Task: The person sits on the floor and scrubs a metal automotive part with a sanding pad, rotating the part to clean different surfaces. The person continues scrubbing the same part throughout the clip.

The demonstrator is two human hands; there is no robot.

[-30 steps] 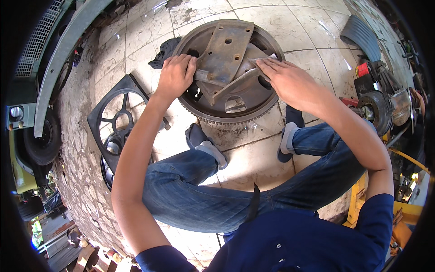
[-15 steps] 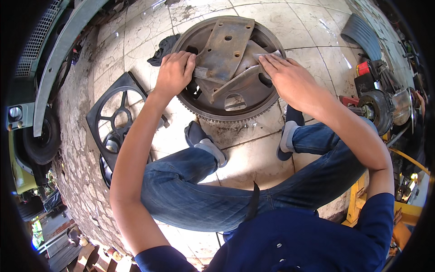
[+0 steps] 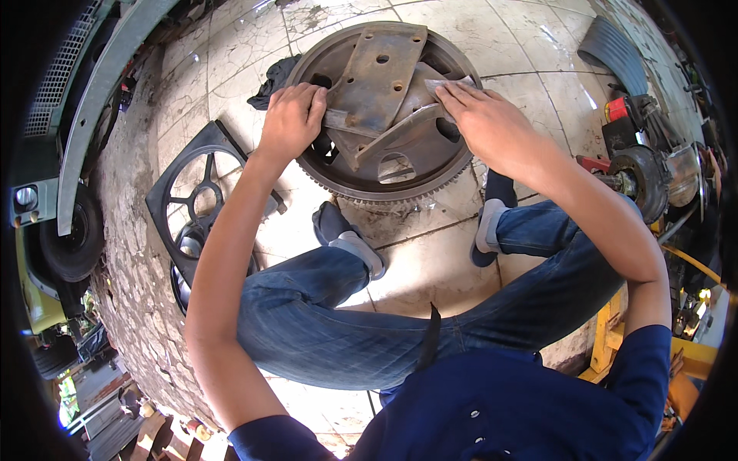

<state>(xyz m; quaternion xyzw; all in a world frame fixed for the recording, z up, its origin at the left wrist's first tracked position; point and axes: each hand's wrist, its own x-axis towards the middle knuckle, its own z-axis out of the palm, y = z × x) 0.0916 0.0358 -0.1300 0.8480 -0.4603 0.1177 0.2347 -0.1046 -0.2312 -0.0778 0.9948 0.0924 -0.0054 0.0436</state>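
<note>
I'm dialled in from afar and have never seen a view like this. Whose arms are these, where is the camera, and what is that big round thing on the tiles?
The camera sits on a person's head and looks down through a fisheye lens, so straight edges bend. Both bare arms are the wearer's own, above bent legs in jeans. On the tiled floor lies a large toothed metal wheel with a rusty drilled plate on top. The left hand grips the plate's edge. The right hand presses a small grey sheet onto the metal. A black fan shroud and a dark rag lie to the left.
</note>
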